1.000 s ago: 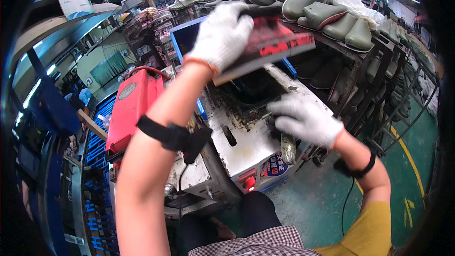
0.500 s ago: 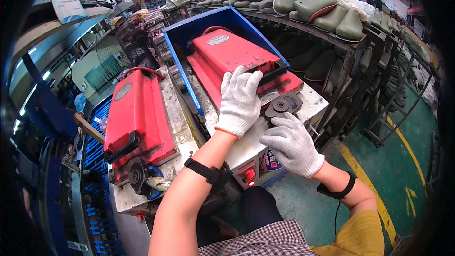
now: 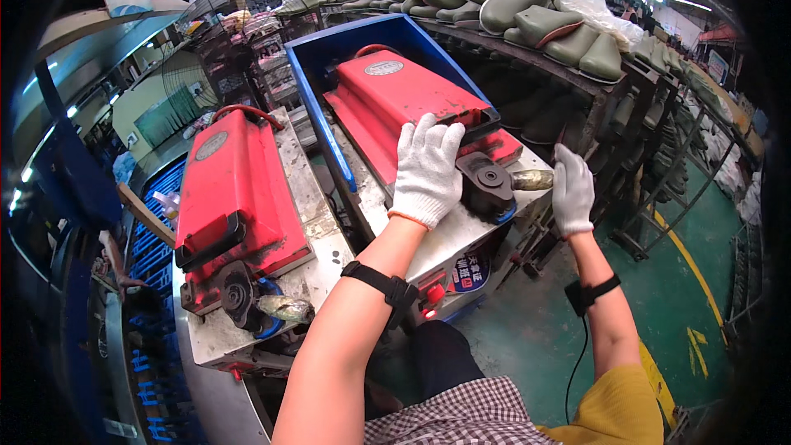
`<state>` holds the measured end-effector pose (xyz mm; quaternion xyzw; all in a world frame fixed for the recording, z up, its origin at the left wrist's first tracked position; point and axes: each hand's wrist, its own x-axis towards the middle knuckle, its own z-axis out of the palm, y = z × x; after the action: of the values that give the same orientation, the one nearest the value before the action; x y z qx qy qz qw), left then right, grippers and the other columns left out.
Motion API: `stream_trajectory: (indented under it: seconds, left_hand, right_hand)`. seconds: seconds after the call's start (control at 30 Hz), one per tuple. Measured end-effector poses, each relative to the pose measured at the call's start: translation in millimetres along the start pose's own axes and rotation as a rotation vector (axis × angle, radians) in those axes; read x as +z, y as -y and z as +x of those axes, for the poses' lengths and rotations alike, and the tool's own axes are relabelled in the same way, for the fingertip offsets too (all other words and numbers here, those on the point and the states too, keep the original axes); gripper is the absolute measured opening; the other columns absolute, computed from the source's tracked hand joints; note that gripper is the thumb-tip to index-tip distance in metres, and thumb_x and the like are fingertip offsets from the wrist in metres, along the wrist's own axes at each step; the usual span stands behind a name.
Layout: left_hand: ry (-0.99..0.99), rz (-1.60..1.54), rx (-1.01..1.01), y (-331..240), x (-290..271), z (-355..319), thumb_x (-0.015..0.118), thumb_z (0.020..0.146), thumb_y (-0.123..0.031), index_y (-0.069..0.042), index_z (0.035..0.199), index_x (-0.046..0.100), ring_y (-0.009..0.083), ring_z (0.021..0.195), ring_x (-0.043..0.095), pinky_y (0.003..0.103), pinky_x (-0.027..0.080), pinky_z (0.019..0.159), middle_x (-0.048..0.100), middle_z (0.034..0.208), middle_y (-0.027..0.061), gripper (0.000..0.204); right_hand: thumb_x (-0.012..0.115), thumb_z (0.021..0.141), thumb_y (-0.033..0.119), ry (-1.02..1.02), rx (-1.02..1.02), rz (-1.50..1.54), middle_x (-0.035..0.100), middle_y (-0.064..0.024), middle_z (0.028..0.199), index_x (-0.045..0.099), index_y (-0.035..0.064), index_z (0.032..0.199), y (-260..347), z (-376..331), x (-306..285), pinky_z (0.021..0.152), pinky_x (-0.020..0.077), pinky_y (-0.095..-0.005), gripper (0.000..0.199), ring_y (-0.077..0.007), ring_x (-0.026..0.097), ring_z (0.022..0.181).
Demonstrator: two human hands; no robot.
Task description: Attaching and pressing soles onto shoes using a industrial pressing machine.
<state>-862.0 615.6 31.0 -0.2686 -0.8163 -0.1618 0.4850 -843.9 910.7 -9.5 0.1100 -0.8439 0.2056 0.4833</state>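
Gloves [image 3: 428, 188] of white knit, coarse-textured and orange-cuffed, cover both my hands. My left hand [image 3: 428, 166] lies at the front end of the red lid [image 3: 395, 107], fingers long and slightly spread; I cannot tell whether the tips hook its black handle [image 3: 481, 125]. My right hand [image 3: 573, 189] stands upright to the right of the red lid, flat, its visible fingers pressed together, beside a lever grip [image 3: 533, 180]; whether they touch, I cannot tell. That grip is stubby and rounded, bound in shiny, crinkled wrapping, and juts from a dark, round-ended block [image 3: 488, 176] at the red lid's front edge. Blue panels [image 3: 389, 30] rise behind the red lid and flank it. The red lid itself lies lowered on a pale, grimy metal top [image 3: 437, 241]: long, stepped along its flank, glossy, with dark scuffs toward the front and an oval silvery plate [image 3: 383, 68] near its back. To its left is a matching second lid [image 3: 235, 185]; olive-green clogs [image 3: 548, 25], smooth and round-toed, lie heaped beyond the red lid on the right.
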Motion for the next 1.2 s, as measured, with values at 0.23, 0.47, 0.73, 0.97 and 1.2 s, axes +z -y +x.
stream_trajectory:
  seconds: [0.23, 0.47, 0.73, 0.97, 1.2]
  left_hand:
    - [0.088, 0.000, -0.044, 16, -20, -6, 0.066, 0.071, -0.003, -0.008, 0.132, 0.057, 0.0435, 0.130, 0.052, 0.055, 0.040, 0.111, 0.060, 0.126, 0.0171, 0.062]
    - [0.322, -0.240, -0.224, 1, -123, -17, 0.068, 0.082, -0.024, -0.001, 0.129, 0.063, 0.0384, 0.123, 0.058, 0.049, 0.046, 0.107, 0.062, 0.129, 0.0212, 0.053]
    - [0.219, 0.520, -0.505, 104, -313, -110, 0.068, 0.093, -0.031, -0.009, 0.087, 0.074, 0.0370, 0.081, 0.070, 0.050, 0.056, 0.079, 0.068, 0.081, 0.0148, 0.024]
    - [0.824, 0.344, -0.847, 113, -335, -79, 0.055, 0.086, -0.074, -0.010, 0.101, 0.082, 0.0348, 0.097, 0.074, 0.042, 0.056, 0.089, 0.078, 0.102, 0.0177, 0.072]
    - [0.805, 0.275, -0.859, 125, -328, -81, 0.059, 0.081, -0.076, -0.010, 0.093, 0.083, 0.0350, 0.091, 0.074, 0.042, 0.056, 0.085, 0.078, 0.096, 0.0163, 0.071]
  right_hand:
    - [0.068, 0.095, 0.013, 0.138, -0.323, 0.295, 0.069, -0.0138, 0.126, 0.068, 0.0096, 0.130, 119, 63, 35, 0.108, 0.0477, -0.0450, 0.036, -0.0356, 0.062, 0.123]
    - [0.072, 0.083, 0.011, 0.280, -0.287, 0.256, 0.070, -0.0158, 0.125, 0.073, 0.0097, 0.121, 121, 75, 54, 0.112, 0.0452, -0.0442, 0.038, -0.0355, 0.059, 0.128]
    - [0.057, 0.077, -0.013, 0.282, -0.239, 0.239, 0.065, -0.0168, 0.127, 0.068, 0.0056, 0.115, 90, 74, 80, 0.112, 0.0451, -0.0428, 0.044, -0.0369, 0.057, 0.132]
    - [0.056, 0.078, -0.014, 0.278, -0.255, 0.271, 0.065, -0.0163, 0.129, 0.067, 0.0043, 0.115, 75, 74, 100, 0.117, 0.0405, -0.0419, 0.043, -0.0357, 0.054, 0.136]
    - [0.056, 0.080, -0.014, 0.289, -0.271, 0.278, 0.063, -0.0144, 0.135, 0.067, 0.0040, 0.121, 56, 76, 108, 0.120, 0.0375, -0.0414, 0.045, -0.0329, 0.052, 0.140]
